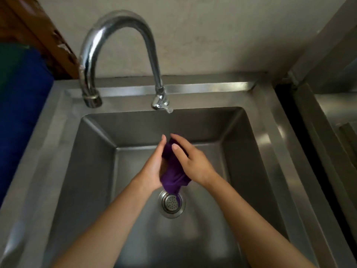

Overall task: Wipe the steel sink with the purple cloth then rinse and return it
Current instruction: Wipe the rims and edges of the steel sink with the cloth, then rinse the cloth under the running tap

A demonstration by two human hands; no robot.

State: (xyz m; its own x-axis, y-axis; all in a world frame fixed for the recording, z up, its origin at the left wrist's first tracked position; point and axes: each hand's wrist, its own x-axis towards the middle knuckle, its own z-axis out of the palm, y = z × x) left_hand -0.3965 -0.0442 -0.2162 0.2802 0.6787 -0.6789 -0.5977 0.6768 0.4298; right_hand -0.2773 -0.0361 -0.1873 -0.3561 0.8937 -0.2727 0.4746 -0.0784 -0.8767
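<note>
Pressing one purple cloth [174,172] between straight-fingered left hand [153,169] and right hand [193,163], over one drain [171,205].

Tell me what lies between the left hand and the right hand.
The bunched purple cloth, pressed between the left hand and right hand; its tail hangs toward the drain strainer. Seen in the head view.

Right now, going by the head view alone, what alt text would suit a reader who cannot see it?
The left hand and right hand press a bunched purple cloth between them over a steel sink, its tail hanging toward the drain strainer. A curved chrome faucet stands behind, spout over the left rim.
</note>
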